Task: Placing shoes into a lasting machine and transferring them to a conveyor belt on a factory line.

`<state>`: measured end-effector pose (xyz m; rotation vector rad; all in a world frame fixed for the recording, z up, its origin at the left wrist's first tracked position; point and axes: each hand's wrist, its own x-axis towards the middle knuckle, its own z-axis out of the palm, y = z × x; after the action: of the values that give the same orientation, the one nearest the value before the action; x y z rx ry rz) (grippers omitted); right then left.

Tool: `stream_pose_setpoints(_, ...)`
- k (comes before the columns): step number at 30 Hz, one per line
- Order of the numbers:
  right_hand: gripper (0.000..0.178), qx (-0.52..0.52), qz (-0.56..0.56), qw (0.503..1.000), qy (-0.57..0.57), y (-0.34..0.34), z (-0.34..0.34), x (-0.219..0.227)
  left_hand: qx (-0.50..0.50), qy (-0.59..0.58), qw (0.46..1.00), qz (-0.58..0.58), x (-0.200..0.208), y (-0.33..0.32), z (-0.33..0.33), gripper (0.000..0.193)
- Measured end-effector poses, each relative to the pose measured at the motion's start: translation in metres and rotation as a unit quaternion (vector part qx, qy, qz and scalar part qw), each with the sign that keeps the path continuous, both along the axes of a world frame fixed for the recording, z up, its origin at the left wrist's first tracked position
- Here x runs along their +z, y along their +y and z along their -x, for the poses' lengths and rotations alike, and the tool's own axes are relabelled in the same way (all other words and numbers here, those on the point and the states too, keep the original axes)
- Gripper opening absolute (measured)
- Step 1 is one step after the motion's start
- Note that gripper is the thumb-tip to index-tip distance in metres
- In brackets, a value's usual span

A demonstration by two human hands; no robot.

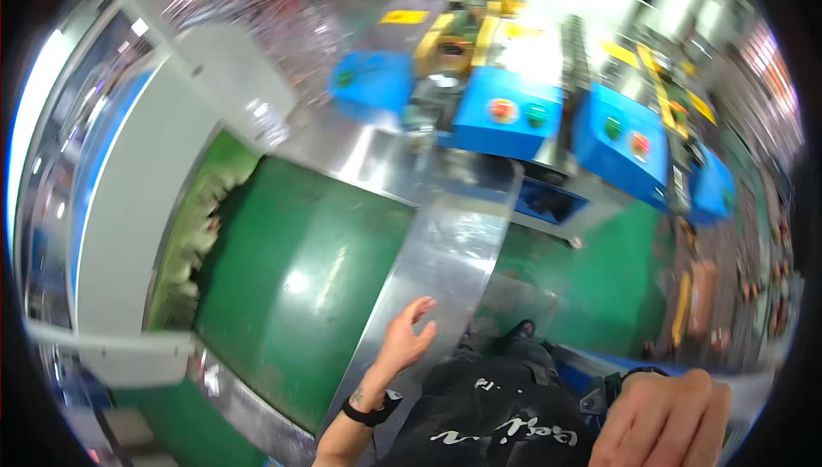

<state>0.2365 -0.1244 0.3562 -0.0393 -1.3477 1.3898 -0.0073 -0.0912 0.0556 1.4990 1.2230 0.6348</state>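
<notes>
- Metal strip [449,240], narrow and shiny, runs beneath the left hand [406,344] and away ahead of it; whether they touch is unclear.
- Left hand: fingers loosely extended, thumb spread apart, nothing visible in its grasp; a black wristband [372,414] circles the wrist just behind it.
- Right hand [666,420]: well apart from the left, near the camera, back toward the view and fingers curled; the palm side is hidden, so I am unable to tell whether it grips anything.
- Dark bracketed device [592,401]: just beside the right hand, on its left.
- Black garment [492,403] with white lettering: between both hands.
- Blue box [505,116] bearing a red button [503,110] and a green button [536,115]: well ahead of the hands, blurred.
- Green floor [295,270]: left of the left hand, beyond the strip's edge.
</notes>
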Motion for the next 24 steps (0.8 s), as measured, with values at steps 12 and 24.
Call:
stream_pose_setpoints(12,0.013,0.229,-0.017,0.968,0.103,0.118,-0.094,-0.023,0.128,0.003,0.987,0.103,-0.012,0.004,-0.069,0.046)
stream_pose_setpoints(24,0.007,-0.193,0.323,0.859,-0.347,0.149,-0.236,-0.126,0.177,-0.033,0.957,-0.226,0.061,0.285,-0.176,0.067)
